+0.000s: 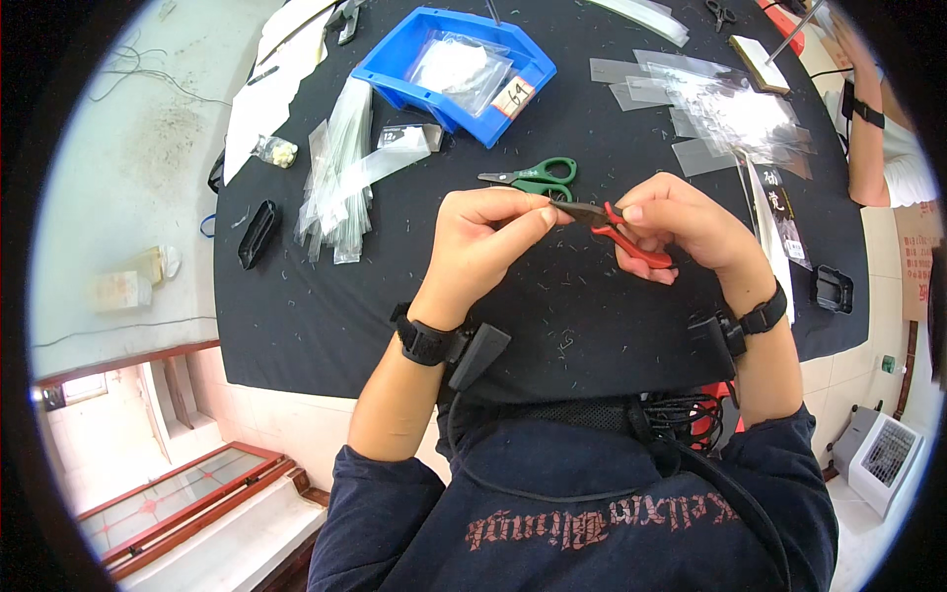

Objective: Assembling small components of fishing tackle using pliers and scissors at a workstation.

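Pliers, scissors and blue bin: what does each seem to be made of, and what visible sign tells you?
Pliers: jaws probably steel, given their dark grey sheen; smooth red handles suggest plastic or rubber coating.
Scissors: grey blades look like metal; evenly green, rounded handles suggest moulded plastic.
Bin: likely rigid plastic, slightly glossy, judging by its uniform blue and moulded rim.

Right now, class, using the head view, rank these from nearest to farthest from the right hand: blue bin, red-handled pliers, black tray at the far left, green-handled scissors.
1. Red-handled pliers: in the right hand.
2. Green-handled scissors: left of that hand, slightly higher in view.
3. Blue bin: farther left and higher.
4. Black tray: far left.
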Demonstrator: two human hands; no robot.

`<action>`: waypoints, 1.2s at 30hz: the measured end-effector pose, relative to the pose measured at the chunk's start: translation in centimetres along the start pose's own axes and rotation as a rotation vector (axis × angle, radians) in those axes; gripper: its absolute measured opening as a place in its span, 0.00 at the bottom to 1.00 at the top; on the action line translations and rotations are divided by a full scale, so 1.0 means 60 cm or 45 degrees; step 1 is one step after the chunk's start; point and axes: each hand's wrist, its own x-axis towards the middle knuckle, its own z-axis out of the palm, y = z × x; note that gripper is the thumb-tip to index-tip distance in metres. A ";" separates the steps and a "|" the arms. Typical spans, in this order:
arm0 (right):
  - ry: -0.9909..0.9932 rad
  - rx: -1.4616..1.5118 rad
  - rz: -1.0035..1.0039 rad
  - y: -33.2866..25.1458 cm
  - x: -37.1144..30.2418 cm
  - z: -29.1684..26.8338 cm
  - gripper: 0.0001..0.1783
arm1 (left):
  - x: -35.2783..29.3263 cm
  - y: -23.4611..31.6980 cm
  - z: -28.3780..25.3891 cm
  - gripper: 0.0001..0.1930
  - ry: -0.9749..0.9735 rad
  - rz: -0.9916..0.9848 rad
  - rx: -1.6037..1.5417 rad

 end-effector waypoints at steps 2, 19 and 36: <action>0.021 -0.020 0.009 -0.001 -0.001 0.001 0.21 | 0.001 0.000 0.000 0.06 -0.007 -0.007 0.005; 0.010 0.032 0.037 0.001 0.000 0.002 0.20 | 0.003 -0.014 -0.002 0.06 -0.029 -0.059 -0.103; 0.712 -0.594 -0.787 -0.027 -0.012 -0.020 0.16 | 0.007 -0.013 0.000 0.09 -0.019 -0.327 -0.360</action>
